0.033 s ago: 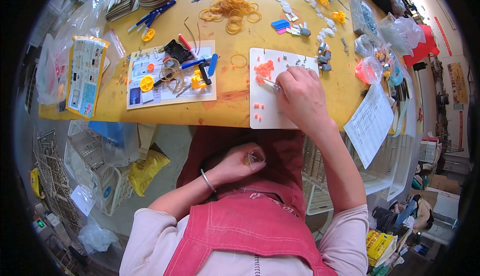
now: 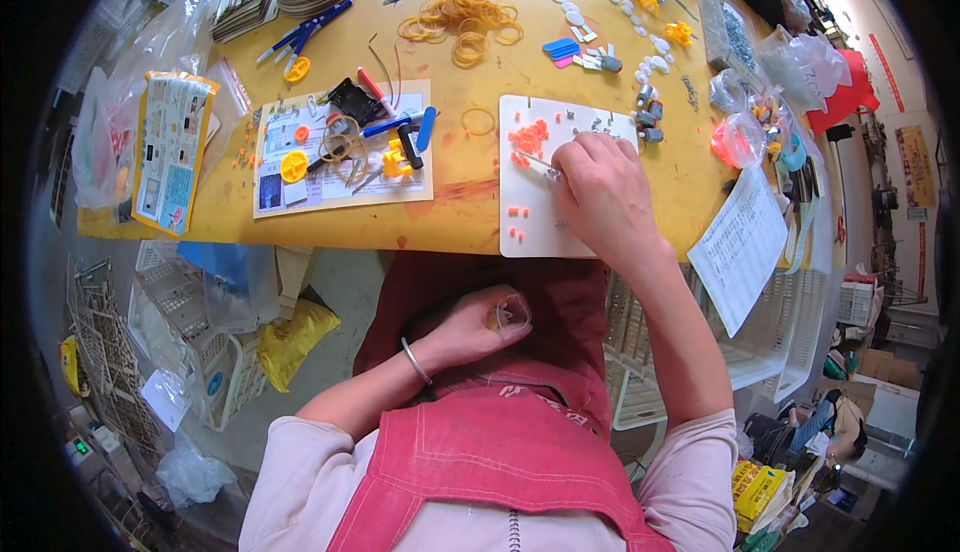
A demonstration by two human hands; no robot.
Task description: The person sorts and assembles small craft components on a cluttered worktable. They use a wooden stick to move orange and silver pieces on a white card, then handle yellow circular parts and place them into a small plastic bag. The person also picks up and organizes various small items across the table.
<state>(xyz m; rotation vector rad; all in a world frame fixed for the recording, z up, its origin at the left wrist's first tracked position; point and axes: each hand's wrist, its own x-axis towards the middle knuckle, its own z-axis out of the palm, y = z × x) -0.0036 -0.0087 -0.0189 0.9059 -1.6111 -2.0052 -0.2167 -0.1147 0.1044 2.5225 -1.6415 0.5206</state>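
Observation:
On the white board at the table's front edge, my right hand is closed on thin metal tweezers. The tips of the tweezers point left, at the lower side of a heap of small orange parts. Several more orange parts sit apart, lower on the board. Small metal pieces lie beyond my fingers. Over my lap, my left hand is closed round a small clear plastic container or bag; its contents are hard to make out.
Left of the board, a card carries yellow wheels, a blue stick and other parts. Rubber bands are piled behind. Small motors stand by the board's right edge. A printed sheet hangs over the table's right front edge.

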